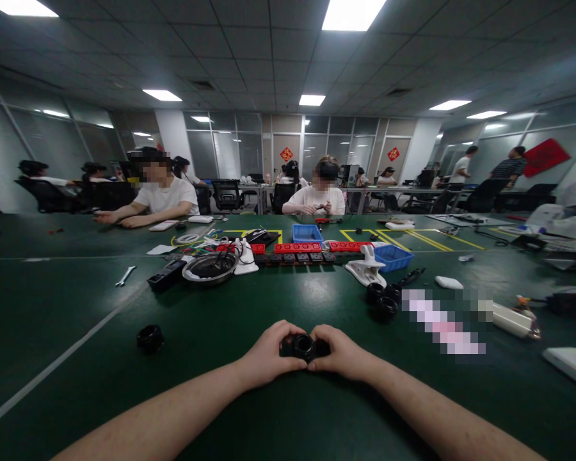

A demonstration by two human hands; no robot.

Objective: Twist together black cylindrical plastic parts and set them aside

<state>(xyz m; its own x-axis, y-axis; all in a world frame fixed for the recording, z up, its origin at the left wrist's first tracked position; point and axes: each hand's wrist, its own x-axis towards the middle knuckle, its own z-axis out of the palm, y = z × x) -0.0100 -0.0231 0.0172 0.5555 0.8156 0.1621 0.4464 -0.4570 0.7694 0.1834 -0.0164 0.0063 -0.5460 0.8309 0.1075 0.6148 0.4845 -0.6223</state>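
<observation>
Both my hands grip one black part with a round, raised ring (304, 346) in its middle, close to the table's near side. My left hand (276, 349) has its thumb and fingers wrapped around the left end. From the other side my right hand (338, 351) clasps the right end, and the two thumbs meet in front. Much of the part is covered by fingers, so its exact kind cannot be made out. Off to the left lies a single black ring-shaped piece (150, 339). Several similar black rings (385, 307) are grouped at the right, beyond my right hand.
Farther back on the green table (96, 358) are a metal bowl (187, 276), red power strips (297, 248), white clamps (366, 270), blue trays (393, 257) and a wrench (125, 276). A beige cylinder (511, 320) lies right. Two people sit across the table.
</observation>
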